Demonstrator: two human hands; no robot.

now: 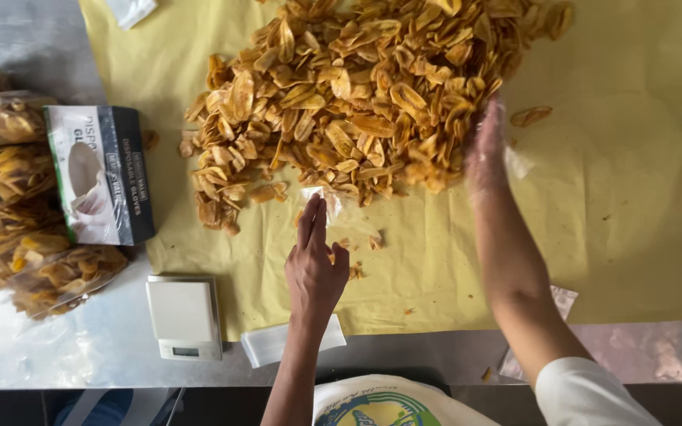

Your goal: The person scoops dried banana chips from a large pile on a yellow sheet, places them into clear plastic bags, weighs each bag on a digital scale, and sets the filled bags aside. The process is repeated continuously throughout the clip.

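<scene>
A big heap of golden fried chips (357,102) lies on yellow paper (617,221) spread over a metal table. My left hand (315,264) holds the mouth of a thin clear plastic bag (333,207) at the heap's near edge, fingers pointing at the chips. My right hand (485,154), in a clear disposable glove, rests edge-on against the right side of the heap, fingers straight and apart, nothing gripped. A few loose chips lie beside each hand.
Several filled clear bags of chips (17,197) lie at the left. A box of disposable gloves (104,173) sits beside them. A small white scale (185,315) and a stack of flat plastic bags (278,343) are at the near table edge.
</scene>
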